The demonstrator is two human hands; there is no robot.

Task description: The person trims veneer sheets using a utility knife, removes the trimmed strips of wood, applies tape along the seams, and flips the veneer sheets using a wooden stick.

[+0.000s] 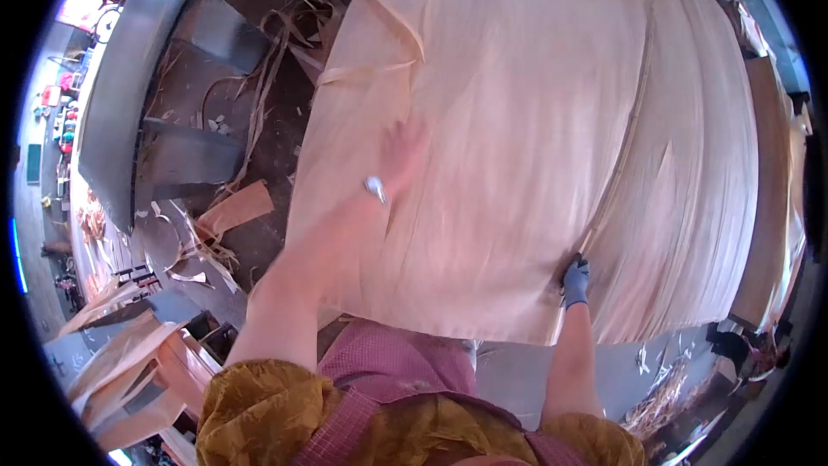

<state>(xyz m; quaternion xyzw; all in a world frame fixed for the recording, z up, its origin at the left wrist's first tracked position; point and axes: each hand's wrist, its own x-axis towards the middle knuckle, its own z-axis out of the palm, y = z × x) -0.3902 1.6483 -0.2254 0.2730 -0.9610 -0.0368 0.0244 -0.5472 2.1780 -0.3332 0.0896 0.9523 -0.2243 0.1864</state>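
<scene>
A broad stack of pale wood veneer sheets [509, 164] lies in front of me. My left hand [404, 155], bare and with a silvery band at the wrist, is over the left part of the top sheet. It is blurred, but its fingers look stretched out and hold nothing; I cannot tell whether it touches the wood. My right hand [576, 281], in a blue-grey glove with dark fingertips, is closed on a veneer edge near the front. From there a long seam [634, 121] between overlapping sheets runs away from me.
A loose veneer strip [392, 22] curls over the stack's left side. Left of it, scraps [241, 207] litter the floor beside a grey metal machine part [129, 78]. More veneer pieces [147, 371] are piled at lower left. Shavings [660, 397] lie at lower right.
</scene>
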